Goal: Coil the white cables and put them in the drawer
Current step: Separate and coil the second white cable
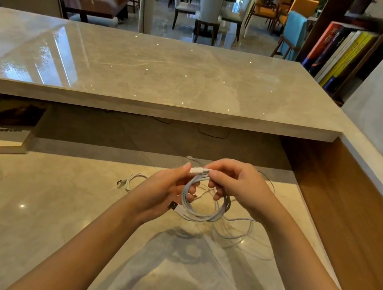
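The lower marble desktop (23, 192) spreads bare to the left of my hands and toward me, bounded by the raised marble counter (146, 73) beyond and a wooden side panel (352, 211) on the right. A book (0, 134) lies under the counter's overhang, far left. Above the desktop I hold a coiled white cable (202, 208): my right hand (239, 186) pinches its top, my left hand (164, 191) grips its left side. Loose cable (239, 232) trails right of the coil; a second white cable (131, 180) lies left.
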Tool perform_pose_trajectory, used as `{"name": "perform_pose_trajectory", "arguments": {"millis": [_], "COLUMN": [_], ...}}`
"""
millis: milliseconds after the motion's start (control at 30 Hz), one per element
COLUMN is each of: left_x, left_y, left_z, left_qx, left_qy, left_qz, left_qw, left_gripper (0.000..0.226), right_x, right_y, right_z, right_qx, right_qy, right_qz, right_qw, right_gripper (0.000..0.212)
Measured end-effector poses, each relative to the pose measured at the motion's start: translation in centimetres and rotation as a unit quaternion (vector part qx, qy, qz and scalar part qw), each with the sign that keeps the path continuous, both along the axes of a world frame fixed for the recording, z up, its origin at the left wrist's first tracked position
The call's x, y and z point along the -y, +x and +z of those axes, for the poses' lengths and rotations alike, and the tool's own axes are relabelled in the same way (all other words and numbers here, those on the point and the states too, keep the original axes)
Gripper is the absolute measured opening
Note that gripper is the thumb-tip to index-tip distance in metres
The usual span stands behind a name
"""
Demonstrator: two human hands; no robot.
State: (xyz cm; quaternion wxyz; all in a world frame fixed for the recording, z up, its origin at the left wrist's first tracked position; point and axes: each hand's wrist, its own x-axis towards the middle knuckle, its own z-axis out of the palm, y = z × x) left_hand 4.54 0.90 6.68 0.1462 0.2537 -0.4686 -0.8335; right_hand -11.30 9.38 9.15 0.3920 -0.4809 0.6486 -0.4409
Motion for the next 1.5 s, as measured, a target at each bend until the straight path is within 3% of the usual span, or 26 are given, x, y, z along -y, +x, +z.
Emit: {"name": "perform_pose_trajectory", "arguments": {"millis": [133,233,333,467,767,1067,1300,1500], "left_x": [-0.2,-0.4,-0.7,-0.7,-0.7,-0.8,-1.0,-1.3], "left_y": [0.3,0.1,-0.3,-0.5,-0.6,-0.7,-0.7,-0.8], "left_z": [-0.4,-0.6,-0.5,-0.2,0.3,0.0,0.3,0.2], "left_qx": [0.084,0.103,0.103,0.095,0.091,0.100,0.102,0.122], "left_qy": [-0.156,-0.194,-0.178,-0.145,-0.116,-0.082,-0.088,-0.085], "left_qz": [0.054,0.080,0.084,0.081,0.086,0.110,0.111,0.135], "left_qw": [0.983,0.972,0.975,0.981,0.985,0.986,0.985,0.980], "left_gripper": [0.021,0.019,0.019,0.018,0.017,0.019,0.018,0.023], "right_x": [-0.3,-0.5,-0.6,-0.6,-0.6,-1.2,-1.4,-1.5], "right_y": [0.6,0.6,0.6,0.8,0.8,0.9,1.1,1.2], "right_z": [-0.8,-1.1,-1.3,-1.8,-2.1,-1.4,-1.2,-1.4], "right_qx": [0.064,0.013,-0.111,-0.213,-0.269,-0.380,-0.397,-0.423], "right_qy": [-0.004,-0.015,-0.033,-0.086,-0.143,-0.112,-0.107,-0.095], "right_qz": [-0.027,-0.019,-0.029,-0.038,-0.042,0.023,0.066,0.070], "right_qw": [0.998,1.000,0.993,0.972,0.952,0.918,0.909,0.898], "right_gripper": [0.016,0.014,0.012,0.018,0.014,0.015,0.028,0.022]}}
